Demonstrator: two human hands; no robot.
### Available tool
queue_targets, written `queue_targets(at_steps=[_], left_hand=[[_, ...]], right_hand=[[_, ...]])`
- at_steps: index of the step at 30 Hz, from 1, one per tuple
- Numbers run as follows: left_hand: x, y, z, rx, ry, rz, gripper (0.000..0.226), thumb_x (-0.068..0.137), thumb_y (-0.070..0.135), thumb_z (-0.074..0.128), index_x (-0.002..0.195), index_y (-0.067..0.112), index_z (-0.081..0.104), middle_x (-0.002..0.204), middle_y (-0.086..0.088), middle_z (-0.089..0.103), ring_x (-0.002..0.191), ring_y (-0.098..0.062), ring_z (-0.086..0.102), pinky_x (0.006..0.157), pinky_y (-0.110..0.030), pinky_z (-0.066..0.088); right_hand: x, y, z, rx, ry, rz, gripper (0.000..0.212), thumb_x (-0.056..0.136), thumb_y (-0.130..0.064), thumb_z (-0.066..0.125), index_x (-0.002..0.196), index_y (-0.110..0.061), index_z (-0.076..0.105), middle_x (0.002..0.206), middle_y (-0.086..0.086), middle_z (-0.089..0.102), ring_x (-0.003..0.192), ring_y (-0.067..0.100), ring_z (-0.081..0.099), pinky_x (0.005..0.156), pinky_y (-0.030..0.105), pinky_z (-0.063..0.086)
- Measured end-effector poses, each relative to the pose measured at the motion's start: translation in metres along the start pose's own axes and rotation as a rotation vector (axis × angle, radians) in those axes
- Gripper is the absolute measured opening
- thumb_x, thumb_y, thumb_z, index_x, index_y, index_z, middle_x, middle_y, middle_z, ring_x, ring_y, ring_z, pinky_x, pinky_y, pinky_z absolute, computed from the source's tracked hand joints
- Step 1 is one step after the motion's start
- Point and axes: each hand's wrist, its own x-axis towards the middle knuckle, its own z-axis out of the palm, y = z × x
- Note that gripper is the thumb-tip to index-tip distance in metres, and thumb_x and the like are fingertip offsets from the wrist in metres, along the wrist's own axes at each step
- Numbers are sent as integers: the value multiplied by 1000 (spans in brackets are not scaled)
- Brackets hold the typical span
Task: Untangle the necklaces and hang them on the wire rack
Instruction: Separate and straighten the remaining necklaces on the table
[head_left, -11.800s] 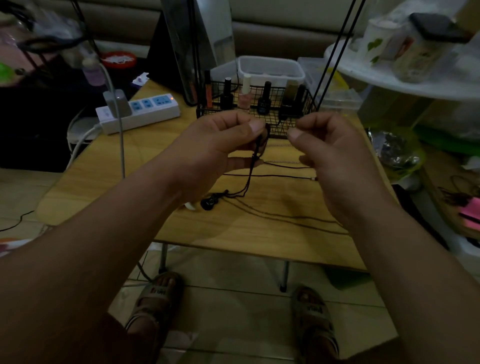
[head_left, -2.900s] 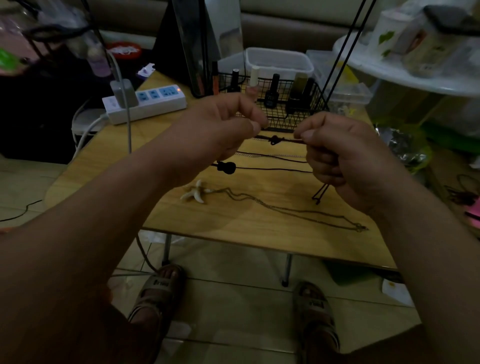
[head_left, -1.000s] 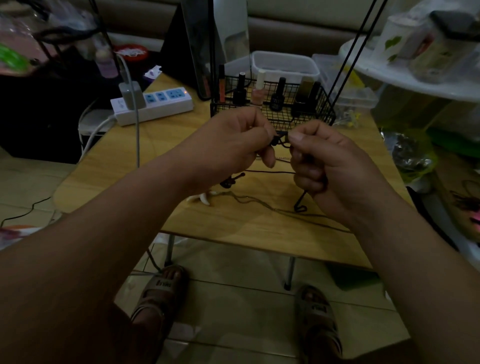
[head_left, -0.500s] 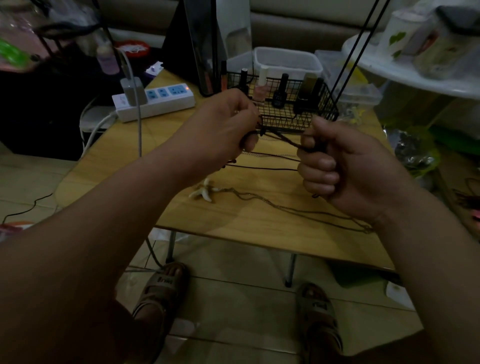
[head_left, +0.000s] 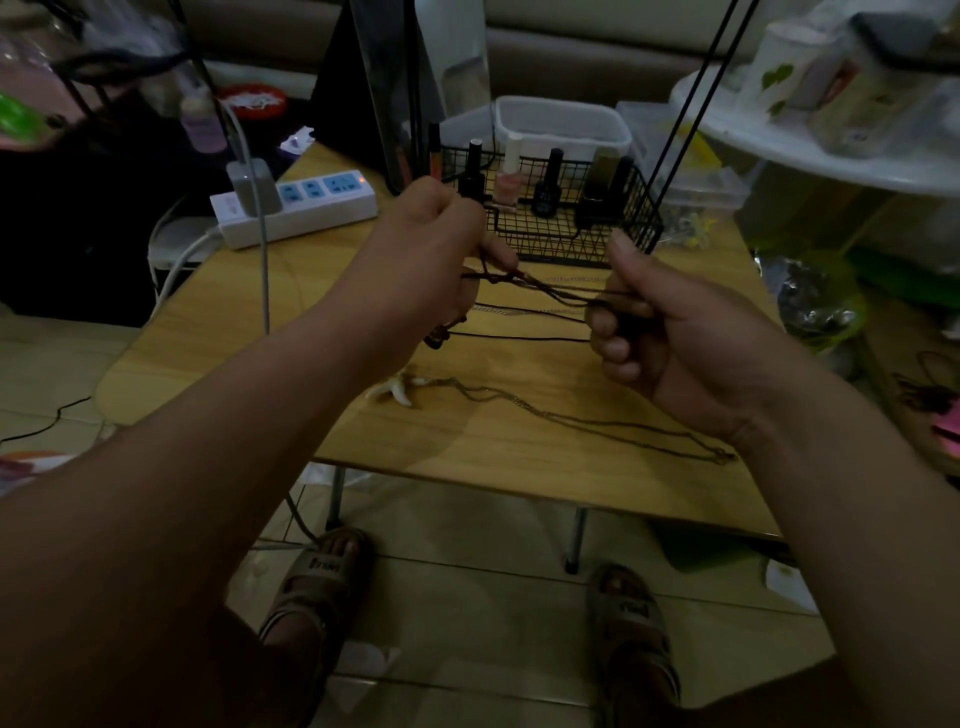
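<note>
Necklaces are all off the rack so far, by the look of it: several lie on the counter (head_left: 208, 332) and one is up in the person's hands. Closest to the near edge, a thin chain (head_left: 597, 422) with a pale starfish-shaped pendant (head_left: 396, 391) lies loose, trailing off toward the near right corner.

Above the middle of the counter, the left grip (head_left: 436, 249) and the right grip (head_left: 665, 332) are each closed on a dark cord necklace (head_left: 556, 290), holding it stretched between them. The left pinches it just beside a small knot or snarl; the right has its fingers curled round the far strands. A dark bead or pendant (head_left: 441, 335) hangs below the left wrist, though I can't make out which cord it belongs to. Under the hands, a black cord (head_left: 519, 338) and a pale chain (head_left: 519, 312) lie straight across the counter.

Beyond them, at the far edge, stands the wire rack (head_left: 571, 244), a black mesh basket with small bottles (head_left: 545, 187) in it and thin rods rising from its right side. A white power strip (head_left: 311, 208) sits toward the far left corner.

My guess is the untangling step is in hand, with the knot being worked loose by pulling the strands apart. Next, the cord needs to come free as a clean loop, then be lifted over the bottles and hooked on the rack without snagging the mesh.
</note>
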Motion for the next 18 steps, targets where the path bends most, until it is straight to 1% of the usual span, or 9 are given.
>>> queue_targets(at_steps=[1, 3, 4, 7, 10, 13, 15, 17, 18], left_hand=[[1, 0, 0, -32, 11, -26, 9, 104, 10, 44, 96, 15, 45, 102, -10, 76, 47, -11, 36, 48, -31, 26], [2, -2, -1, -55, 8, -26, 9, 103, 8, 48, 97, 13, 44, 96, -7, 75, 47, -13, 35, 46, -28, 28], [3, -4, 0, -50, 0, -16, 9, 104, 8, 49, 98, 13, 45, 94, -8, 74, 47, -14, 36, 46, -29, 29], [5, -8, 0, -22, -11, -12, 7, 106, 11, 53, 101, 12, 47, 83, -5, 71, 46, -15, 36, 47, -33, 27], [7, -9, -1, -14, 3, -44, 7, 106, 17, 55, 102, 13, 51, 76, -1, 72, 48, -15, 35, 47, -32, 26], [5, -8, -1, 36, -24, -47, 6, 106, 20, 55, 105, 14, 56, 75, -1, 73, 52, -22, 34, 50, -30, 27], [4, -7, -1, 69, -60, -43, 11, 105, 23, 56, 108, 13, 60, 75, -4, 73, 56, -24, 32, 51, -30, 28], [3, -5, -5, 70, -85, -39, 17, 105, 27, 55, 112, 13, 64, 71, -6, 72, 53, -22, 32, 50, -29, 27], [3, -4, -7, 71, -83, -33, 19, 105, 27, 54, 113, 15, 65, 69, -6, 70, 54, -19, 34, 49, -29, 28]], right_hand=[[0, 0, 1, 1, 32, -17, 44, 88, -52, 67, 54, -26, 59, 71, 1, 57, 63, 14, 52, 58, 27, 40], [0, -1, 3, 3, 84, -65, 43, 85, -52, 68, 50, -27, 67, 74, -1, 63, 73, 15, 61, 69, 30, 45], [1, -1, 3, 11, 104, -92, 39, 84, -52, 68, 54, -28, 70, 76, -2, 65, 78, 15, 65, 74, 32, 47], [3, -1, 3, 79, 193, -153, 24, 91, -49, 68, 85, -27, 75, 84, -2, 70, 93, 16, 69, 87, 37, 50], [4, -4, 3, 168, 285, -188, 24, 95, -49, 68, 84, -27, 71, 85, -1, 69, 95, 18, 69, 96, 42, 51], [3, -7, 4, 326, 298, -178, 44, 97, -52, 62, 65, -22, 59, 62, -2, 58, 76, 16, 68, 88, 40, 57], [2, -9, 1, 422, 286, -157, 49, 97, -53, 61, 60, -24, 49, 50, -7, 41, 55, 10, 54, 71, 32, 60], [2, -13, -6, 493, 254, -145, 45, 96, -51, 65, 62, -26, 48, 51, -9, 29, 48, 5, 35, 53, 20, 45], [1, -14, -12, 506, 230, -138, 44, 96, -51, 66, 64, -25, 48, 54, -10, 26, 48, 4, 28, 49, 17, 34]])
